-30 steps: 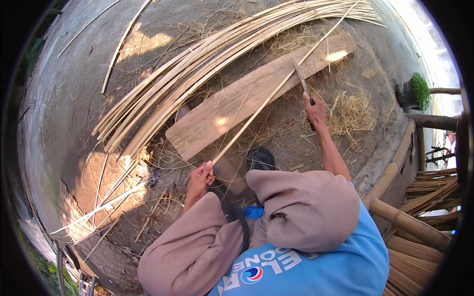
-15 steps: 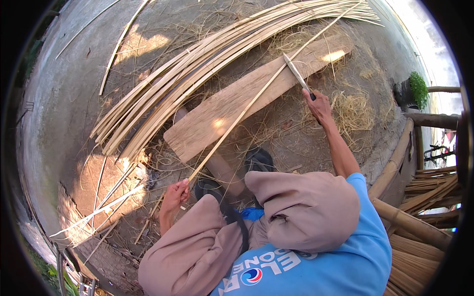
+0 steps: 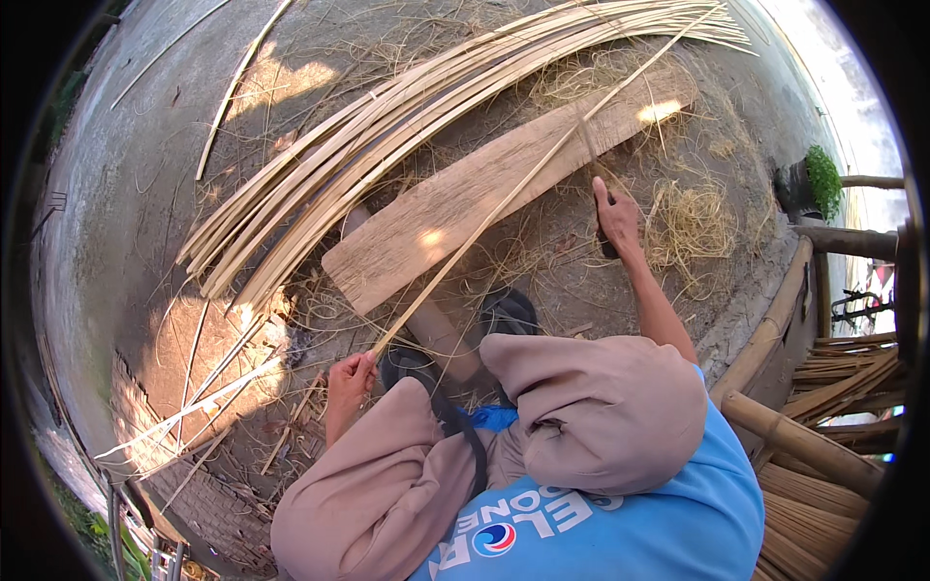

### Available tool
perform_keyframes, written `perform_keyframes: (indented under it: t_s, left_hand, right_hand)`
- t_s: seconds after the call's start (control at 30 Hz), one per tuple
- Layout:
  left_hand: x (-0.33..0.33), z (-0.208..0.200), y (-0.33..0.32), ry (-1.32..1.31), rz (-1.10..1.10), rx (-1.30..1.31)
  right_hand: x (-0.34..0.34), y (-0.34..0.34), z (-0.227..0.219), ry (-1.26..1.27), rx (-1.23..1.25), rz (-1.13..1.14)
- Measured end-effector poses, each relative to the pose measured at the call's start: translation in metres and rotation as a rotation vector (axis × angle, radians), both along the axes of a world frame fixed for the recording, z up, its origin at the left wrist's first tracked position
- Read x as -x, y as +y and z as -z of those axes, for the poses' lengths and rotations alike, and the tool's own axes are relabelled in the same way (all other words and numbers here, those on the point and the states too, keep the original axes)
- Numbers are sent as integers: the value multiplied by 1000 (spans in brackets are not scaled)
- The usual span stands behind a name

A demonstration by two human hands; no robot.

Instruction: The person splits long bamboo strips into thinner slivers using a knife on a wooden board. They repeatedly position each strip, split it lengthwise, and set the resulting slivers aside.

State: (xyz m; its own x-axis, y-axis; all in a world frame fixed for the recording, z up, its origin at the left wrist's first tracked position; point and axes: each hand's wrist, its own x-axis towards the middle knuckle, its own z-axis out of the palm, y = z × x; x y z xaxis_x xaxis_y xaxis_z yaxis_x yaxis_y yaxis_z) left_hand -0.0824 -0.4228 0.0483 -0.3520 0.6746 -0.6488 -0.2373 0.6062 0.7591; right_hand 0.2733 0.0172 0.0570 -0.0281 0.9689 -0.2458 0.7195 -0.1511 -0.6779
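My left hand is closed in a pinch on the near end of a long, thin bamboo strip. The strip slants away to the far right, passing over a worn wooden plank. In my right hand is the dark handle of a knife, fingers wrapped round it. Its blade, slightly blurred, crosses the strip above the plank's right part. Whether the edge touches the strip I cannot tell.
Beyond the plank lies a large bundle of pale bamboo strips. Curly shavings heap up right of my right hand. More loose strips lie at the left. Bamboo poles and a potted plant stand at the right.
My right hand has moved a little nearer to me, and the knife has turned more upright in view, its blade shifting right. My left hand keeps its pinch, nearly in place.
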Motion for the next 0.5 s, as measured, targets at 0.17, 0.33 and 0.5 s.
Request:
perform_keyframes:
  t_s: [0.17,0.33,0.5]
  left_hand:
    - [-39,4,49,544,10,-154]
    - [-47,-2,55,675,57,-151]
    - [-43,-3,49,657,56,-108]
  right_hand:
    - [56,-150,-6,-23,-141,-717]
    - [31,-81,-6,-82,-13,-272]
    - [48,-107,-4,-104,-174,-664]
